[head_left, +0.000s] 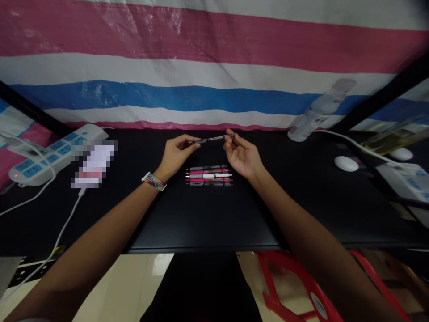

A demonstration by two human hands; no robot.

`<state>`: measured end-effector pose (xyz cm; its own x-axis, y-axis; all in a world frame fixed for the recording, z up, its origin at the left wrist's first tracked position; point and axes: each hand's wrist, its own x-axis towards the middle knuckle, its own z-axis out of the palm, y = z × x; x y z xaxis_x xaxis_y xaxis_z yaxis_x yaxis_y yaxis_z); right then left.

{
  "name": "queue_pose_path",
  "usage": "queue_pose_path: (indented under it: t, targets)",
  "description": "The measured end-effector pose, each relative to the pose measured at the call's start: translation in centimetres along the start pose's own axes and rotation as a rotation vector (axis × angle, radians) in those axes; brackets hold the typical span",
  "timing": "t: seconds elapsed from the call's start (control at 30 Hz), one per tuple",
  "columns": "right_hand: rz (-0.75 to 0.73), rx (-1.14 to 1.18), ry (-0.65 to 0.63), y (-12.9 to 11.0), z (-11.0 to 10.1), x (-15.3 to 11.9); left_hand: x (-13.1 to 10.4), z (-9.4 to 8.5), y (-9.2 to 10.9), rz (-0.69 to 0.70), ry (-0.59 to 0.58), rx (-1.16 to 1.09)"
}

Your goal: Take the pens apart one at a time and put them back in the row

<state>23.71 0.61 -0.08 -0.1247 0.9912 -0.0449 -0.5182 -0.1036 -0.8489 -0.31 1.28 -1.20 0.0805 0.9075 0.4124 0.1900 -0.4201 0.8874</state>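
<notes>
A slim dark pen (212,139) is held level above the table between my two hands. My left hand (178,153) pinches its left end between thumb and fingers. At the other end, my right hand (241,153) has its thumb and fingertips closed on the tip, palm partly turned up. Just below the hands, several pens (208,175) lie side by side in a row on the black table (208,219). Their barrels are grey, pink and white, with some red tips. A colourful woven band circles my left wrist.
To the left are a white power strip (56,154) and a blurred-out phone (94,165) on a white cable. A clear bottle (320,112), a white mouse-like object (346,163) and another power strip (407,179) stand right. Striped sheeting hangs behind; a red stool (295,273) is below.
</notes>
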Motion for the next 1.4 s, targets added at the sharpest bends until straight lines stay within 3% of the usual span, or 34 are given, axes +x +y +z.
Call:
queue_pose_path:
  t: [0.3,0.5,1.4]
  targets:
    - [0.001,0.045,0.036,0.31,-0.05,0.17,-0.06,0.05,0.07,0.002,-0.003,-0.004]
    - [-0.049,0.036,-0.037,0.64,-0.19,0.26,-0.05,0.12,0.15,-0.018,0.004,-0.032]
    - [-0.028,0.073,0.058,0.75,0.14,0.25,-0.04,0.01,-0.07,-0.057,-0.007,-0.016]
